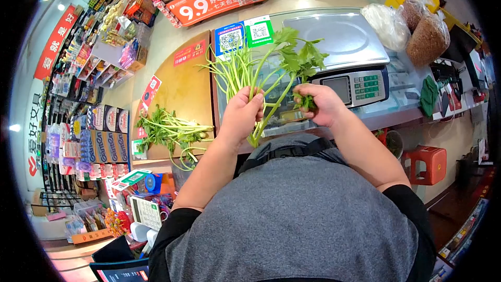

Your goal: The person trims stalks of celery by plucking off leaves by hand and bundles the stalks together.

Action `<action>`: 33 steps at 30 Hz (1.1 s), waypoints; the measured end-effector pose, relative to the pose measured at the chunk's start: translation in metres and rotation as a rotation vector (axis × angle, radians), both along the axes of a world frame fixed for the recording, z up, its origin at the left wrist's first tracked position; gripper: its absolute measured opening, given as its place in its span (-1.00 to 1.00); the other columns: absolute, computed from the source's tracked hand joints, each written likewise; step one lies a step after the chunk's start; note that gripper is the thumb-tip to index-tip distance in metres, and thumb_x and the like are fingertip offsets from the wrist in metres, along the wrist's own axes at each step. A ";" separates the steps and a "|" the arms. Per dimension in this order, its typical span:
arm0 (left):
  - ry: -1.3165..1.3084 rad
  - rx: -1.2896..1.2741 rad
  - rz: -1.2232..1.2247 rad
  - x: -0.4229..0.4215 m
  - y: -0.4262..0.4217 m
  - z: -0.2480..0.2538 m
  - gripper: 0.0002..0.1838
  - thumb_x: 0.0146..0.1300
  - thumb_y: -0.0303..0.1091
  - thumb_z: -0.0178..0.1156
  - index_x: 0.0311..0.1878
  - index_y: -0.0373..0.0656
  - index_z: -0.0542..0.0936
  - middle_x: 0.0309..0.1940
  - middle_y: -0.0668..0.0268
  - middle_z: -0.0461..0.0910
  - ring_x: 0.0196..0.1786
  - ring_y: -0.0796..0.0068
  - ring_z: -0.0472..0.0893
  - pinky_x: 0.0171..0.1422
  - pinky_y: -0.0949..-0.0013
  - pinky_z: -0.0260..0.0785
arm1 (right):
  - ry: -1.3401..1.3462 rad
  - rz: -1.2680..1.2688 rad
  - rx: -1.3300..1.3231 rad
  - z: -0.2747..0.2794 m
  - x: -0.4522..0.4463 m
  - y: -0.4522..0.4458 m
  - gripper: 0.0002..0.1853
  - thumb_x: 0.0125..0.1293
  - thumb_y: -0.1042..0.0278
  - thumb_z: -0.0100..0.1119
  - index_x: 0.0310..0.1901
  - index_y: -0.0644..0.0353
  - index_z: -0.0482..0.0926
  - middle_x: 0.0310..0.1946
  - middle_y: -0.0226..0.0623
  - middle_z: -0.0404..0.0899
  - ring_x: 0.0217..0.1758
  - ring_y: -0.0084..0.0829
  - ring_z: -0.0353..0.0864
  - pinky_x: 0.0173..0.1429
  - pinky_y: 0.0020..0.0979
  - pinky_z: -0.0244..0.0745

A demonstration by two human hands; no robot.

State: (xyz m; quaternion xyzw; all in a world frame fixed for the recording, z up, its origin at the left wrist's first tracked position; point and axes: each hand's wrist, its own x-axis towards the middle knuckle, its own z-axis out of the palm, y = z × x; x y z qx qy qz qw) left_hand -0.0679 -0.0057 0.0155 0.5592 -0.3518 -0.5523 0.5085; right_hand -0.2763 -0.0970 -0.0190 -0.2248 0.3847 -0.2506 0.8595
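A bunch of leafy green celery (269,107) is held up over the counter's front edge, its thin pale stalks fanning to the upper left. My left hand (244,115) is closed round the stalks. My right hand (319,105), to the right of the bunch, is closed on some green leaves (305,102). Large celery leaves hang just above that hand, in front of the scale. Another pile of celery (175,130) lies on the yellow-brown counter top (180,86) to the left of my left forearm.
Behind my right hand is a weighing scale (339,42). QR code cards (259,31) lie beside it. Plastic bags (428,36) sit at the back right. A red stool (428,164) stands at the right; a calculator (146,212) is at the lower left.
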 end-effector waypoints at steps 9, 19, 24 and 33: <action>-0.040 -0.051 -0.317 0.006 -0.013 0.020 -0.57 0.39 -0.20 0.16 0.20 -0.26 0.44 -0.19 0.36 0.56 -0.20 0.61 0.54 -0.12 0.54 0.37 | 0.179 0.165 -0.718 0.041 0.036 0.021 -0.82 0.32 0.34 0.16 -0.19 0.26 0.66 -0.36 -0.30 0.67 -0.37 -0.50 0.60 -0.27 -0.41 0.49; -0.020 0.011 -0.155 -0.009 -0.025 0.037 -0.75 0.46 -0.26 0.08 0.05 -0.20 0.52 -0.32 0.33 0.61 -0.54 0.63 0.52 -0.51 0.54 0.36 | 0.459 0.191 -1.153 0.062 0.023 0.027 -0.80 0.23 0.28 0.25 -0.29 0.25 0.68 -0.41 -0.15 0.69 -0.34 -0.32 0.66 -0.17 -0.35 0.50; 0.028 -0.007 -0.143 -0.015 -0.021 0.043 -0.80 0.42 -0.31 0.13 -0.02 -0.20 0.54 -0.41 0.41 0.57 -0.55 0.68 0.47 -0.49 0.57 0.32 | 0.526 -0.047 -1.184 0.053 0.001 0.020 -0.81 0.21 0.33 0.26 -0.25 0.28 0.66 -0.38 -0.23 0.67 -0.31 -0.43 0.63 -0.18 -0.40 0.49; 0.018 0.018 -0.149 -0.022 -0.022 0.041 -0.87 0.33 -0.38 0.21 -0.12 -0.18 0.56 -0.42 0.42 0.57 -0.53 0.69 0.47 -0.47 0.60 0.32 | 0.794 -0.223 -1.794 0.061 0.008 0.031 -0.82 0.13 0.37 0.28 -0.20 0.05 0.61 -0.47 -0.27 0.60 -0.40 -0.18 0.61 -0.34 -0.22 0.49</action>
